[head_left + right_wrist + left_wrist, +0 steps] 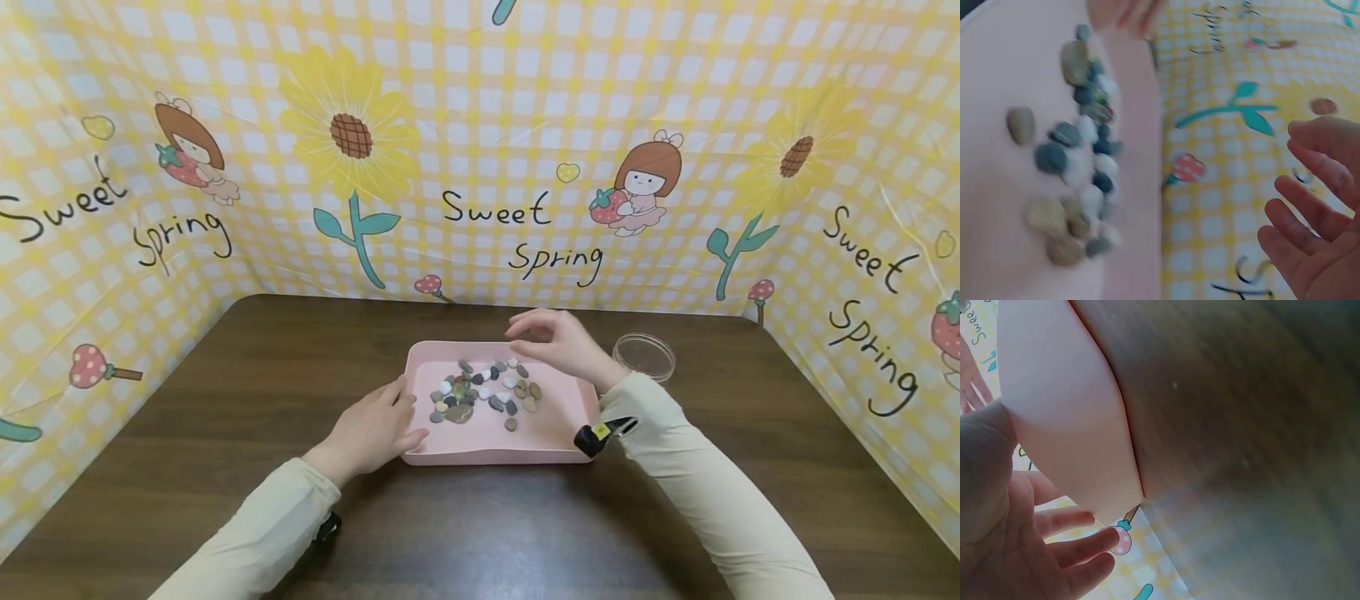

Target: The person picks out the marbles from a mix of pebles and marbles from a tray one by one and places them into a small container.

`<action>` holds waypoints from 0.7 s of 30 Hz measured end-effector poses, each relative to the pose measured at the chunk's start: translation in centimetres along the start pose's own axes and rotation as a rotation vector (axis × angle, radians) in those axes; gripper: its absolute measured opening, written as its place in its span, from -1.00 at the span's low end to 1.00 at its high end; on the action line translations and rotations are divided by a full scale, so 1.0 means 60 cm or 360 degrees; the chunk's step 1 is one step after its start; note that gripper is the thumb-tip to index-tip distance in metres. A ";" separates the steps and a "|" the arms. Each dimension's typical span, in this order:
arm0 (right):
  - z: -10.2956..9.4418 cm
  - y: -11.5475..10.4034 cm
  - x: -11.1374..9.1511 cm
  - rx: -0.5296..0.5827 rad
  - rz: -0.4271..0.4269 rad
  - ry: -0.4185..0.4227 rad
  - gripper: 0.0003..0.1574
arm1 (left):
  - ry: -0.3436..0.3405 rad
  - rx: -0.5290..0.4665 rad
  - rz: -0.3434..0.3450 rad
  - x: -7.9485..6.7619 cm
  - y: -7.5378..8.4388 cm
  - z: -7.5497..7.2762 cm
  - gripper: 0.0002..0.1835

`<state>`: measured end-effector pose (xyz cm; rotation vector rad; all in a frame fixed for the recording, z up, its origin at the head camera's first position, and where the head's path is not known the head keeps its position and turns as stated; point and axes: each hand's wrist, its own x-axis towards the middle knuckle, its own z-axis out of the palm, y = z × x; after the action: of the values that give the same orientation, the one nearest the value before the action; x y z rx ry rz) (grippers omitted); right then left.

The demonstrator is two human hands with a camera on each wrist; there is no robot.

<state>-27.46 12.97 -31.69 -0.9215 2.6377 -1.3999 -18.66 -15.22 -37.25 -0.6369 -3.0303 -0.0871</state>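
Observation:
A shallow pink tray (551, 417) lies on the table, with several small stones (457, 412) in grey, white, tan and green scattered in it. At the tray's left side, my left hand (367, 433) rests against the rim with fingers fairly straight and the thumb near the front corner. The left wrist view shows the tray's outer wall (1066, 400) beside that hand. Raised above the tray's back right part, my right hand (566, 342) has loosely bent fingers. No object shows in it in the right wrist view, where the stones (1047, 215) are beside it.
A clear round dish or lid (645, 357) sits behind the tray's right side, partly behind the right wrist. The dark wooden table (300, 350) meets a yellow checked cloth wall (480, 125) at the back and sides.

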 end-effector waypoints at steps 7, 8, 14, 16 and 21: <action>0.045 0.013 0.033 -0.0032 0.0005 -0.0269 -0.70 | -0.0012 -0.0009 -0.0014 0.000 -0.001 0.001 -0.36; 0.050 0.015 0.038 -0.0040 0.0003 -0.0292 -0.71 | -0.0014 -0.0012 -0.0014 0.000 0.000 0.001 -0.36; 0.072 0.024 0.060 -0.0119 0.0036 -0.0416 -0.75 | -0.0009 -0.0024 -0.0007 -0.001 0.000 -0.001 -0.36; 0.078 0.026 0.065 -0.0166 0.0048 -0.0447 -0.75 | -0.0009 -0.0023 -0.0005 -0.001 0.000 -0.001 -0.36; 0.093 0.031 0.074 -0.0237 0.0108 -0.0502 -0.78 | -0.0027 -0.0037 -0.0017 -0.001 0.002 -0.001 -0.35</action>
<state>-30.50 7.32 -35.37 -0.9641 2.5297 -0.9622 -18.56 -15.16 -37.19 -0.6268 -3.0535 -0.1177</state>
